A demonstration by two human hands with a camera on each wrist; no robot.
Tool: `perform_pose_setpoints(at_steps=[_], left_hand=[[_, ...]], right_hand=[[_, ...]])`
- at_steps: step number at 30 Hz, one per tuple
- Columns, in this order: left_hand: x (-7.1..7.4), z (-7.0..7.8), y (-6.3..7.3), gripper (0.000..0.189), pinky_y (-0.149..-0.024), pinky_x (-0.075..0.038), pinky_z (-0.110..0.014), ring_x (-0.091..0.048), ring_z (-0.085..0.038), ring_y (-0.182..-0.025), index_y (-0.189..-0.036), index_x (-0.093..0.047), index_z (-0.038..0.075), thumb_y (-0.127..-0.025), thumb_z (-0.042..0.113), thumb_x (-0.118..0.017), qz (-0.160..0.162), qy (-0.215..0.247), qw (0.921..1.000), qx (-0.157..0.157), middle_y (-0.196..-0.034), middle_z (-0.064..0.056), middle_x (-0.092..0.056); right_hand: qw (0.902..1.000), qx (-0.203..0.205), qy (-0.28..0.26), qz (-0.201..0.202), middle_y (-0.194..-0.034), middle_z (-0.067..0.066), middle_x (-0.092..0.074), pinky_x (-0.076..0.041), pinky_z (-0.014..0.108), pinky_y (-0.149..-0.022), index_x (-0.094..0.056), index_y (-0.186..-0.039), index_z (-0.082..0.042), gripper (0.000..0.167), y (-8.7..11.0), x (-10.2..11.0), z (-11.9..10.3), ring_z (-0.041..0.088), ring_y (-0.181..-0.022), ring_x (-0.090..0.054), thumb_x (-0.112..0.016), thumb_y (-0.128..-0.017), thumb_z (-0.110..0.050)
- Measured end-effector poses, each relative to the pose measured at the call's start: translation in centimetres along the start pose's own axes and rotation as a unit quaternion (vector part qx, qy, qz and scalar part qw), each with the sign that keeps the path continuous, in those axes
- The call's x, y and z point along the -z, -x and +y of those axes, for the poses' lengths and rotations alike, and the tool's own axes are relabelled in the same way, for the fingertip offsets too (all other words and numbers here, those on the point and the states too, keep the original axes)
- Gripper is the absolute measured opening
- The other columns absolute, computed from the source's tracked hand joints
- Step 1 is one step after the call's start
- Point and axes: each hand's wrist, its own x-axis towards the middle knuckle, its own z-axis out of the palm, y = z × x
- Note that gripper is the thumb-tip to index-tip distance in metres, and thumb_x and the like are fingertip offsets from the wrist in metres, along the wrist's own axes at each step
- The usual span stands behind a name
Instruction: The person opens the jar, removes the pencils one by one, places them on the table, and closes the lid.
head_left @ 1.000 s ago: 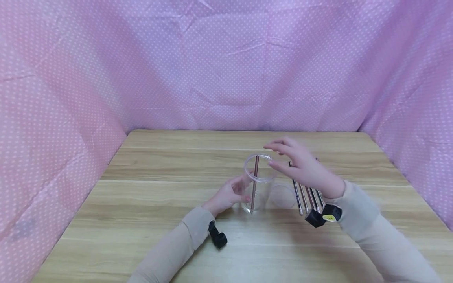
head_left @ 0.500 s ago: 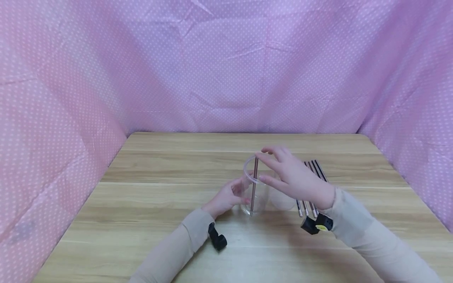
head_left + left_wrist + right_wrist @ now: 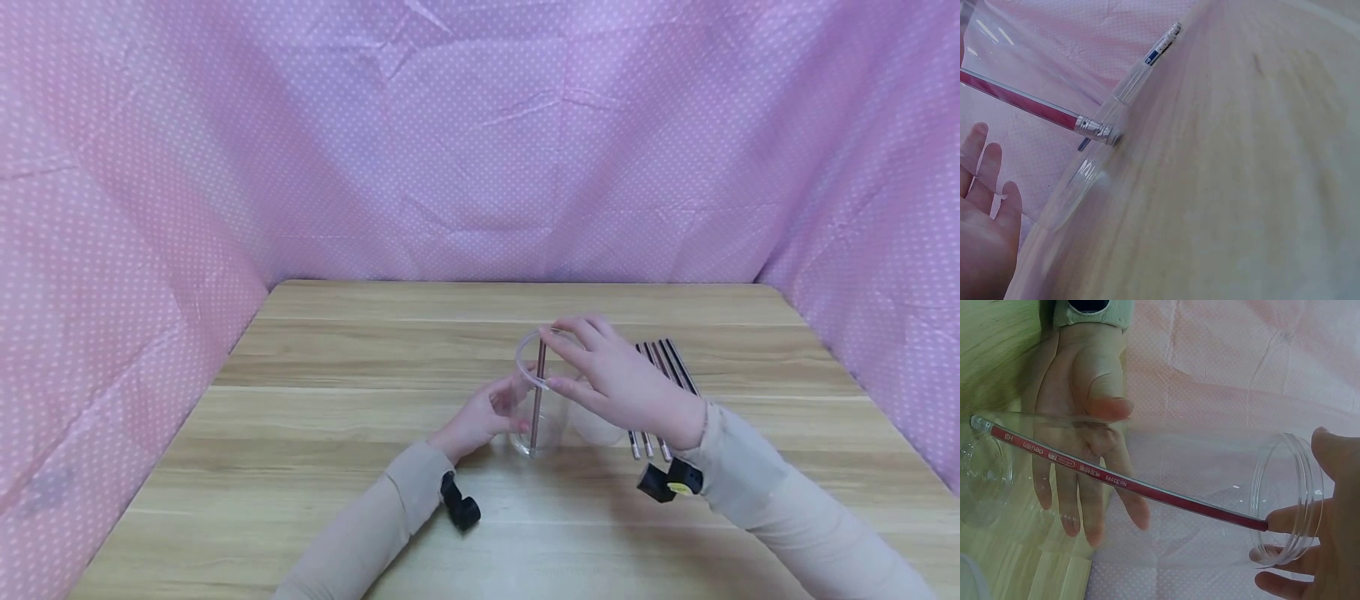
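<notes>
A clear plastic jar (image 3: 553, 421) stands upright with its mouth uncovered. Inside leans a red pencil (image 3: 1122, 481), its eraser end down at the bottom. My left hand (image 3: 483, 421) holds the jar from the left, thumb on the near side and fingers behind it. My right hand (image 3: 626, 379) reaches over the mouth from the right. In the right wrist view, its index fingertip meets the pencil's upper end, the thumb sits by the rim and the other fingers extend along the far side of it.
A round clear lid (image 3: 596, 425) lies right of the jar, partly under the right hand in view. Several more pencils (image 3: 670, 362) lie side by side beyond it, partly hidden by that arm. Pink dotted cloth (image 3: 480, 167) hangs behind the wooden table (image 3: 337, 358).
My right hand has moved left and slightly down onto the jar's mouth, bringing its index finger to the pencil's top. The left hand and jar have stayed in place.
</notes>
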Motion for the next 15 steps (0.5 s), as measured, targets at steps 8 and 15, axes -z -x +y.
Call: perform_pose_setpoints(at_steps=[8, 15], left_hand=[[-0.38, -0.13, 0.03, 0.074, -0.118, -0.02, -0.042, -0.033, -0.022, -0.14, -0.145, -0.038, 0.016, -0.08, 0.002, -0.07, 0.005, -0.004, 1.0, 0.0, -0.149, -0.002, -0.04], [-0.61, -0.11, -0.02, 0.075, -0.119, -0.02, -0.042, -0.031, -0.02, -0.141, -0.146, -0.035, 0.014, -0.081, 0.0, -0.069, 0.0, 0.004, 1.0, -0.003, -0.151, 0.0, -0.037]], right_hand=[[0.9972, 0.037, -0.029, 0.058, -0.133, 0.014, -0.047, -0.043, 0.051, -0.098, -0.054, -0.131, -0.007, 0.046, 0.6, -0.18, 0.16, 0.031, -0.127, -0.037, -0.058, -0.093, -0.034], [0.9837, 0.119, -0.077, 0.111, -0.111, 0.006, -0.063, -0.047, 0.043, -0.091, -0.063, -0.107, -0.007, 0.035, 0.53, -0.51, 0.35, 0.025, -0.111, -0.051, -0.049, -0.097, -0.038]])
